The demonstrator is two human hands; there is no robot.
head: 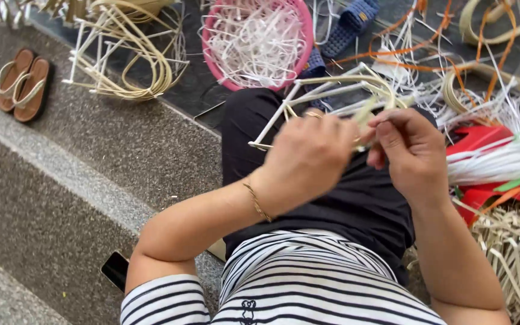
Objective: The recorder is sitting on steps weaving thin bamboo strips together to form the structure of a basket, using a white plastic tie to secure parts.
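Left hand [308,157] and right hand [409,151] over lap, both grips closed on pale strips of small woven frame [332,90].

Frame: few crossed strips joined, sides open, ends sticking out; weaving looks early, most left.

Finished-looking coil pieces [127,60] on floor [91,198], top left. Pink basket [259,42] of white strips at top edge. White strip bundle [495,162] at right, unused.

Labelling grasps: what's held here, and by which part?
Both hands, left hand and right hand, hold a pale woven strip frame at its near end, where the strips converge; exact finger contact is blurred.
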